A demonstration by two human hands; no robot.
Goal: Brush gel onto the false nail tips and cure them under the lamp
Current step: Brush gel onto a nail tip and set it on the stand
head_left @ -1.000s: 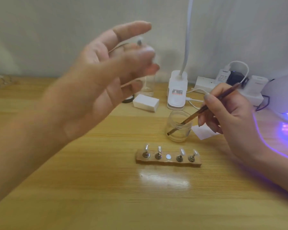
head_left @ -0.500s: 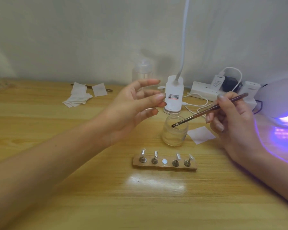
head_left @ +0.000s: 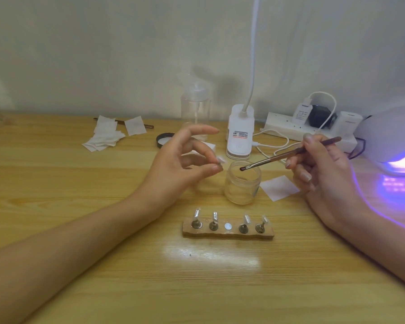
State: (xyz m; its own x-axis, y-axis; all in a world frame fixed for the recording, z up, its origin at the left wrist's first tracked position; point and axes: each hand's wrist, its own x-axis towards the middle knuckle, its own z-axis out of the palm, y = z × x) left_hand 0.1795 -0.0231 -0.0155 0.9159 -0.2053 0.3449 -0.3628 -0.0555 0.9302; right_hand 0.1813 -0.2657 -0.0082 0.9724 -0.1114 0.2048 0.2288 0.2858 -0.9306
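A wooden stand [head_left: 228, 233] lies mid-table with several clear nail tips on metal pegs [head_left: 214, 221] and one bare magnet spot in its middle. My left hand [head_left: 185, 157] hovers behind it and pinches one small clear nail tip [head_left: 221, 159] between thumb and finger. My right hand [head_left: 318, 167] grips a brown brush [head_left: 288, 155]. Its bristle end rests at the mouth of an open glass gel jar [head_left: 242, 183]. The white curing lamp [head_left: 393, 134] glows purple at the far right.
A white clip lamp [head_left: 240, 134] and a clear pump bottle [head_left: 195, 106] stand behind the jar. A power strip with plugs and cables [head_left: 311, 127] lies at the back right. White wipes [head_left: 108, 134], a black lid [head_left: 164, 139] and a paper square [head_left: 278, 188] lie on the table.
My left hand dropped from high and close to the camera down to just left of the jar. The brush tip rose from inside the jar to its mouth.
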